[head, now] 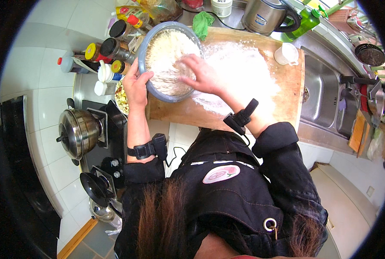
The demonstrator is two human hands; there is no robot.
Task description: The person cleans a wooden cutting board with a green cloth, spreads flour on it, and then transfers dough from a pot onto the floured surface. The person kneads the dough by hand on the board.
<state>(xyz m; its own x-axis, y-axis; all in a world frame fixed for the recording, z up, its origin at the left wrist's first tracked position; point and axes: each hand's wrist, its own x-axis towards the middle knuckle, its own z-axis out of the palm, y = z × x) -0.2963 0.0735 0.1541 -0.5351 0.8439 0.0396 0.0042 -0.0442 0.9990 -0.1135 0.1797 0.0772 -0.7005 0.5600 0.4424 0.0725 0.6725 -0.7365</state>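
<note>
My left hand (137, 84) grips the near left rim of a grey-blue bowl (143, 61), thumb over the edge. The bowl is tilted and holds pale, shaggy flour or dough (168, 45). Inside the bowl's right part is my right hand (199, 73), fingers spread and slightly blurred over the floury mass; whether they pinch any of it cannot be told. Below and to the right of the bowl lies a wooden board (276, 111) with a wide layer of white flour (244, 71). A green cloth (203, 25) touches the board's far edge. A white plastic cup (286, 54) stands at its far right corner.
Jars and bottles (111, 48) crowd the left, beside a bowl of chopped food (122, 98). A lidded steel pot (79, 132) and a black pan (94, 189) sit on the stove. An electric kettle (260, 19) stands behind the board; a steel sink (318, 94) is at right.
</note>
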